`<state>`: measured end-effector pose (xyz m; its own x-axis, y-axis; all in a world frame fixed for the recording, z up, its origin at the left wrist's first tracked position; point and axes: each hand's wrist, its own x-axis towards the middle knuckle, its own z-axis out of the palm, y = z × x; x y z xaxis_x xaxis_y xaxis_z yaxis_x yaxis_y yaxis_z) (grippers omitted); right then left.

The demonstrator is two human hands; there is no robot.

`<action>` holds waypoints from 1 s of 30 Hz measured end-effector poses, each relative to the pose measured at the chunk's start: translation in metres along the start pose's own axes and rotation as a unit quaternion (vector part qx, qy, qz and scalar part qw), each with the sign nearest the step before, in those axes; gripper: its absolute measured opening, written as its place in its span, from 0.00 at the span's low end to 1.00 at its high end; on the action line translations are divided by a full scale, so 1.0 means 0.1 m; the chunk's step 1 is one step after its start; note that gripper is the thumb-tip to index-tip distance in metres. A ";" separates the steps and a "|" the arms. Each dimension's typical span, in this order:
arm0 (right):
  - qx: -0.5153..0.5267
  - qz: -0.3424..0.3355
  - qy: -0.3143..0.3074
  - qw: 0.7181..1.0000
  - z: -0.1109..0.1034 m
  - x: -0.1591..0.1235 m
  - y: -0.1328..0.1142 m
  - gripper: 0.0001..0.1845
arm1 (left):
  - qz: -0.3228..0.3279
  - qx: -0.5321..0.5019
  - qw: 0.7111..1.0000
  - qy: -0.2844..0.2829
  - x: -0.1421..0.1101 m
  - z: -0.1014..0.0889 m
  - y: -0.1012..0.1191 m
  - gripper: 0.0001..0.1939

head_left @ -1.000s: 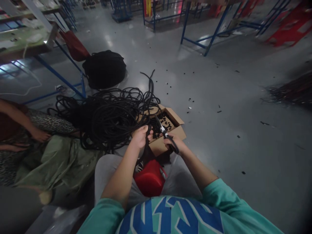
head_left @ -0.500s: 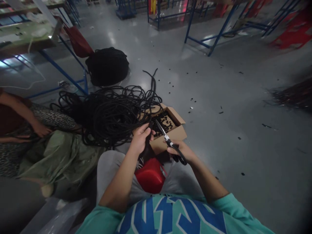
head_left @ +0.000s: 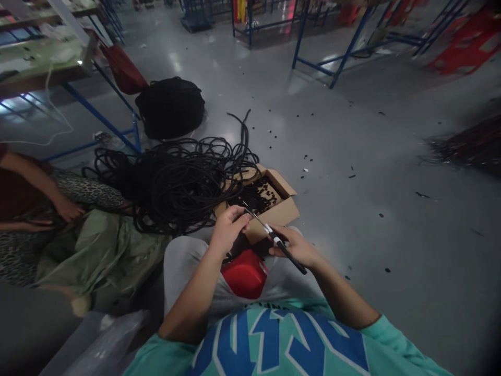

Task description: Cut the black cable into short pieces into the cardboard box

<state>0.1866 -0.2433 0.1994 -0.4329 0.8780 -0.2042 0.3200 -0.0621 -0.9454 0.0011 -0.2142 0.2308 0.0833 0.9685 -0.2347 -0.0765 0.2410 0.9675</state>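
My right hand (head_left: 294, 247) grips a pair of scissors (head_left: 282, 243) with black handles, seen nearly edge-on. Their blades point up and left, and the tips reach the fingertips of my left hand (head_left: 228, 230). That hand is closed in a pinch on black cord, mostly hidden by the fingers. Just beyond both hands stands an open cardboard box (head_left: 278, 212) with many small black pieces inside. A large tangle of black cord (head_left: 176, 183) lies to the left of the box, with some strands over its edge.
A red object (head_left: 246, 274) rests between my legs. On the left, a co-worker's hand (head_left: 69, 209) is near a green cloth (head_left: 105, 245). A black bundle (head_left: 171, 108) stands beyond the cord. Small black scraps dot the grey floor (head_left: 352, 219). Blue-framed tables (head_left: 332, 68) stand farther back.
The scissors have turned from showing their handle loops to nearly edge-on, and their tips now meet my left fingertips. My left hand has rolled and lowered slightly.
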 end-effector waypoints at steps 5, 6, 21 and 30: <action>-0.015 -0.034 0.003 0.999 0.00 -0.08 -0.08 0.31 | 0.003 0.038 0.999 -0.025 -0.11 -0.01 0.04 0.10; -0.017 -0.036 0.005 0.999 0.00 -0.09 -0.10 0.30 | 0.003 0.039 0.999 -0.031 -0.12 -0.01 0.05 0.10; -0.077 -0.087 0.021 0.993 0.02 -0.25 -0.20 0.31 | 0.027 0.107 0.989 -0.101 -0.35 -0.02 -0.02 0.18; -0.158 -0.084 0.028 0.983 -0.02 -0.29 -0.35 0.33 | 0.028 0.032 0.994 -0.097 -0.35 0.00 -0.06 0.19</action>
<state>0.1900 -0.2655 0.2386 -0.4572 0.8889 -0.0296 0.4985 0.2285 -0.8362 -0.0013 -0.2495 0.2331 0.2712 0.9486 -0.1628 -0.0231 0.1755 0.9842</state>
